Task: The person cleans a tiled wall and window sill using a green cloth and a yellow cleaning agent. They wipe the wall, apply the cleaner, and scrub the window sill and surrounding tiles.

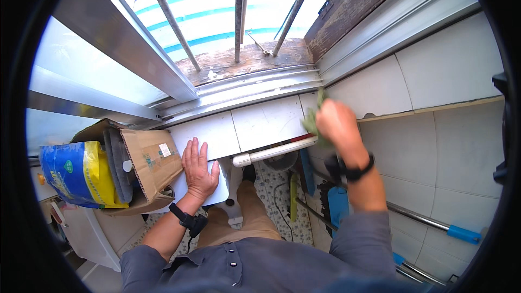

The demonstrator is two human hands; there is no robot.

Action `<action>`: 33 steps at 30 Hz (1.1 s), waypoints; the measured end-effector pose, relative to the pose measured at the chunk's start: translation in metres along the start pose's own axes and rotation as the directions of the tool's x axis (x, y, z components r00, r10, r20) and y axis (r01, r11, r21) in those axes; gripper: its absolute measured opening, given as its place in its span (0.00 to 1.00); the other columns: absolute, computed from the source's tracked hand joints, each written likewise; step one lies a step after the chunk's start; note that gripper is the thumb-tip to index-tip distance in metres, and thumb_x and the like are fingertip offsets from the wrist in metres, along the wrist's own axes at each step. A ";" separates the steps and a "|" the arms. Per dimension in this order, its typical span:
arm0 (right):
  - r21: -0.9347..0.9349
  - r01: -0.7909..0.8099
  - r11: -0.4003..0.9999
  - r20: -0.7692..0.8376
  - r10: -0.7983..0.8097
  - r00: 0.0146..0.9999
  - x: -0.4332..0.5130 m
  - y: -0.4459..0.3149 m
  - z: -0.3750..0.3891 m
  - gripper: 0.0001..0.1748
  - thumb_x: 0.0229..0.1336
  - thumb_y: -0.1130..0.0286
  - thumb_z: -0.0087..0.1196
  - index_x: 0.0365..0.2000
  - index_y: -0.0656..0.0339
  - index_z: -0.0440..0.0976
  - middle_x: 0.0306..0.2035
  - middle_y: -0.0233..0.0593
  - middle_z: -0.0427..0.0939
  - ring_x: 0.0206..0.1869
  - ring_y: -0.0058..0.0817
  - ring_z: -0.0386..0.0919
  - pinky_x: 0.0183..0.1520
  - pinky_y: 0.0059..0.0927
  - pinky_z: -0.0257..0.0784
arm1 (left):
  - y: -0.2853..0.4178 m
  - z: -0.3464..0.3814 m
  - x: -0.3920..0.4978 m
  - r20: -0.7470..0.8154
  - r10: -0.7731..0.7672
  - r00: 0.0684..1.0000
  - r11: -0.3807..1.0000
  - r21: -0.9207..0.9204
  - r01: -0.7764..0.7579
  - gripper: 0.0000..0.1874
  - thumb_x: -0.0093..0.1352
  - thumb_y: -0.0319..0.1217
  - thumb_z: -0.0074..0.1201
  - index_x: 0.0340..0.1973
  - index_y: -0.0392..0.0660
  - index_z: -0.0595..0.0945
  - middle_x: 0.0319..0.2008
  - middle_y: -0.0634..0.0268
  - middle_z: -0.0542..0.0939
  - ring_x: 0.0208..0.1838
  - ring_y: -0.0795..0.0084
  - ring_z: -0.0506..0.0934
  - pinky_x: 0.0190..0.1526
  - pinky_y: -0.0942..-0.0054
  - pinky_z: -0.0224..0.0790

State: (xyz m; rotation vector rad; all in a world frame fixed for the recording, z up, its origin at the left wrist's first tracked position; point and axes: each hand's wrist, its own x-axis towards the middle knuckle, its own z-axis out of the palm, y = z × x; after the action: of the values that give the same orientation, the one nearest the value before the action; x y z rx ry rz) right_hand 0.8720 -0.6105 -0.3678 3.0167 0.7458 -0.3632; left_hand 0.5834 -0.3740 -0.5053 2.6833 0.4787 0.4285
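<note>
My right hand (336, 124) is closed on a green cloth (312, 121), over the right end of the white-tiled window sill (266, 122), close to the corner of the aluminium window frame. Both hand and cloth are somewhat blurred. My left hand (200, 171) lies flat with its fingers apart, resting on the sill's left part and a white board (220, 189). Just left of it stands an open cardboard box (152, 160) with grey fabric (118, 167) inside. A white plastic pipe (281, 150) runs below the sill's front edge.
A blue and yellow plastic bag (81, 175) leans at the box's left side. Metal bars (237, 16) stand outside the sliding window track (260, 89). Below on the right are poles with blue ends (464, 234) and a bucket (280, 162). A white appliance (83, 232) stands lower left.
</note>
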 end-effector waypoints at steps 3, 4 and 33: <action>0.087 -0.165 0.982 0.319 0.130 0.939 -0.073 0.017 0.007 0.18 0.54 0.65 0.47 0.32 0.70 0.80 0.34 0.65 0.81 0.40 0.60 0.80 0.49 0.53 0.76 | 0.000 -0.001 -0.001 0.014 0.005 1.000 1.000 -0.003 -0.005 0.36 0.61 0.35 0.58 0.64 0.35 0.69 0.71 0.42 0.61 0.74 0.43 0.57 0.73 0.49 0.44; 0.158 -0.192 0.969 0.240 0.151 0.959 -0.092 0.019 0.012 0.17 0.54 0.65 0.47 0.33 0.69 0.80 0.34 0.65 0.80 0.40 0.62 0.79 0.49 0.54 0.74 | 0.000 -0.001 -0.001 0.014 0.007 1.000 1.000 -0.006 -0.007 0.36 0.61 0.35 0.58 0.64 0.35 0.70 0.71 0.42 0.61 0.74 0.43 0.57 0.73 0.49 0.44; 0.517 0.630 0.580 -0.506 -0.386 0.771 -0.048 0.064 0.154 0.23 0.56 0.56 0.65 0.44 0.66 0.79 0.27 0.43 0.78 0.25 0.37 0.77 0.26 0.33 0.72 | -0.007 -0.006 -0.001 0.156 -0.014 0.988 0.999 0.041 0.007 0.36 0.72 0.49 0.43 0.67 0.33 0.68 0.70 0.33 0.61 0.72 0.33 0.59 0.71 0.38 0.46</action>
State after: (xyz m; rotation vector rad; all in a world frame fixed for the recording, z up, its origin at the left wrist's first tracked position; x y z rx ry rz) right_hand 0.8264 -0.7000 -0.5093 3.4698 1.9621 -0.0938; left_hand 0.5787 -0.3670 -0.5032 2.7252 0.4594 0.2044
